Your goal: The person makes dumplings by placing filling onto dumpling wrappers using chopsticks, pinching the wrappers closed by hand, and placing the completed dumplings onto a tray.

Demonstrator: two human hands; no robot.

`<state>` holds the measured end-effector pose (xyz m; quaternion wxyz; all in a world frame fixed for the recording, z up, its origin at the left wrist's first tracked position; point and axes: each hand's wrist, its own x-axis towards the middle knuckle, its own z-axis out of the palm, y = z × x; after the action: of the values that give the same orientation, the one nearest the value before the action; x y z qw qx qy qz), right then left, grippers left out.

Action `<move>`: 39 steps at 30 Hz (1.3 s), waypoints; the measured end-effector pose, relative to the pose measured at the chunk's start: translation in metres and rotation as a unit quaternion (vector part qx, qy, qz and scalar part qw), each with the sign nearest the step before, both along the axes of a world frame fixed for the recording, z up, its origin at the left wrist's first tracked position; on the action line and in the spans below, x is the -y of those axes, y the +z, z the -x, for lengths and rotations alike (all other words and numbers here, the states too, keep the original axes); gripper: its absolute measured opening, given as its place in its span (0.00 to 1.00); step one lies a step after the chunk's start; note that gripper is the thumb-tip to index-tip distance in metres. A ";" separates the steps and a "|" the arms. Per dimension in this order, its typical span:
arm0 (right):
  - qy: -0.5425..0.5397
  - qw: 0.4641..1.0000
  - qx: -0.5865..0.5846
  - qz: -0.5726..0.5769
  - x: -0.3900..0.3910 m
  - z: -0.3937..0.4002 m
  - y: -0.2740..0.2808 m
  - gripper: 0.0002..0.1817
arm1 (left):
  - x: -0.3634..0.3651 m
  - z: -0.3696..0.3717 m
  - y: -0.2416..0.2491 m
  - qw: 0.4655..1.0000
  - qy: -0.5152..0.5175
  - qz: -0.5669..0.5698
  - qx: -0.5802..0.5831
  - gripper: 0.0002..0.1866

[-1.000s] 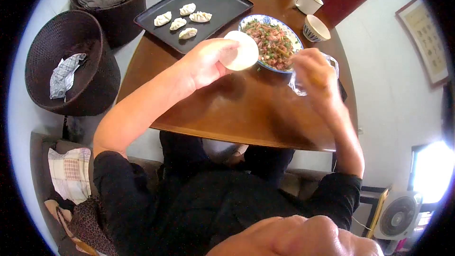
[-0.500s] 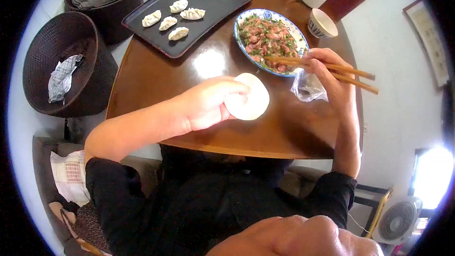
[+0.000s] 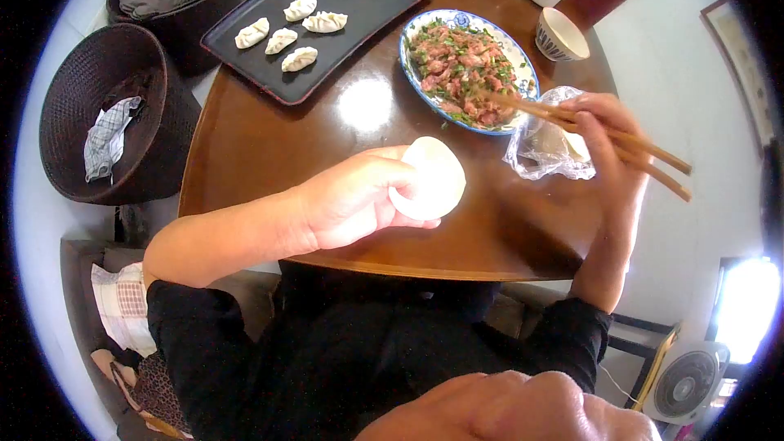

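A round dough wrapper [image 3: 439, 179] lies in the left hand [image 3: 359, 198], above the near part of the table [image 3: 392, 255].
The fingers pinch its edge; the right hand [image 3: 608, 135] grips chopsticks [image 3: 604, 132], tips at the meat filling [image 3: 467, 73] in the blue-rimmed dish [image 3: 523, 65], beside a plastic bag [image 3: 535, 159]. Five dumplings [image 3: 279, 40] sit on the black tray [image 3: 347, 0].

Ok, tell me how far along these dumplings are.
Five pleated dumplings on the tray look done. The left hand holds an open wrapper, no filling visible on it; the right hand holds chopsticks. Left to do, likely: fill and close that wrapper. Plenty of filling sits in the dish.
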<state>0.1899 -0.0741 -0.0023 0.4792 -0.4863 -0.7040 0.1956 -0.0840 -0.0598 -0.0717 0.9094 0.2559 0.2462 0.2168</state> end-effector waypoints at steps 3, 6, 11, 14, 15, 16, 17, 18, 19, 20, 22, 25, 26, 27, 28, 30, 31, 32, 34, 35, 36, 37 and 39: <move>-0.038 0.998 -0.045 -0.001 0.000 0.000 -0.004 0.06 | 0.000 0.000 -0.002 1.000 -0.004 0.001 0.007 0.23; -0.021 0.999 0.036 0.028 -0.005 -0.001 -0.011 0.06 | 0.000 0.000 -0.004 1.000 -0.004 0.003 0.008 0.23; -0.014 1.000 -0.022 0.015 -0.001 0.007 -0.011 0.06 | -0.004 -0.001 -0.012 1.000 0.010 -0.009 0.004 0.29; -0.055 0.992 -0.114 0.009 0.006 0.010 -0.005 0.06 | -0.004 -0.001 -0.013 1.000 0.014 -0.005 0.016 0.29; -0.024 0.995 -0.089 0.042 0.005 0.007 -0.006 0.07 | -0.004 -0.001 -0.011 1.000 0.011 -0.001 0.009 0.29; 0.007 0.995 -0.065 0.075 0.004 0.005 -0.007 0.07 | -0.003 -0.002 -0.010 1.000 0.008 0.002 0.001 0.30; 0.021 0.998 0.023 0.059 0.003 0.007 -0.008 0.06 | -0.004 -0.002 -0.010 1.000 0.007 0.002 0.000 0.30; 0.021 0.998 0.023 0.060 0.000 0.007 -0.011 0.06 | -0.003 -0.002 -0.010 1.000 0.001 -0.004 0.002 0.30; 0.013 0.998 0.029 0.053 -0.003 0.006 -0.017 0.06 | -0.003 -0.003 -0.010 1.000 -0.004 -0.010 0.004 0.30; 0.006 0.998 0.035 0.045 -0.006 0.006 -0.021 0.07 | -0.002 -0.003 -0.010 1.000 -0.005 -0.010 0.004 0.30; 0.010 0.999 0.048 0.012 -0.010 0.007 -0.024 0.08 | -0.002 -0.002 -0.010 1.000 -0.004 -0.013 0.001 0.30; -0.036 0.997 -0.070 0.015 -0.011 0.002 -0.025 0.09 | -0.003 -0.002 -0.009 1.000 -0.004 -0.029 -0.005 0.30; -0.036 0.997 -0.070 0.016 -0.012 0.000 -0.024 0.09 | -0.003 -0.002 -0.010 1.000 -0.004 -0.028 -0.006 0.30; -0.055 0.994 -0.090 -0.010 -0.012 -0.001 -0.024 0.09 | -0.004 -0.002 -0.012 1.000 0.006 -0.024 -0.001 0.30; -0.074 0.991 -0.110 -0.036 -0.012 -0.002 -0.023 0.09 | -0.004 -0.002 -0.012 1.000 0.016 -0.021 0.004 0.31; -0.081 0.989 -0.120 -0.028 -0.012 -0.003 -0.023 0.08 | -0.004 -0.003 -0.009 1.000 0.020 -0.021 -0.001 0.31; -0.057 0.992 -0.112 -0.025 -0.013 -0.003 -0.026 0.08 | -0.004 -0.004 -0.008 1.000 0.023 -0.020 -0.005 0.31; -0.033 0.994 -0.104 -0.023 -0.013 -0.004 -0.028 0.08 | -0.004 -0.004 -0.009 1.000 0.023 -0.020 -0.005 0.31; 0.007 0.999 -0.047 -0.002 -0.012 0.008 -0.029 0.07 | -0.003 -0.004 -0.009 1.000 0.021 -0.018 -0.010 0.31; 0.015 0.999 0.022 0.023 -0.013 0.008 -0.029 0.07 | -0.003 -0.005 -0.010 1.000 0.021 -0.017 -0.011 0.31; 0.023 0.994 0.092 0.048 -0.013 0.007 -0.029 0.07 | -0.003 -0.005 -0.010 1.000 0.022 -0.014 -0.009 0.31; 0.033 0.992 0.116 0.027 -0.010 0.011 -0.026 0.07 | -0.003 -0.005 -0.010 1.000 0.023 -0.012 -0.006 0.31; 0.021 0.997 0.050 0.058 -0.004 0.011 -0.020 0.07 | -0.004 -0.004 -0.013 1.000 0.021 -0.007 0.004 0.28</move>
<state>0.1792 -0.0701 -0.0223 0.4102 -0.5072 -0.7248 0.2219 -0.0800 -0.0555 -0.0843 0.9040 0.2556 0.2461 0.2384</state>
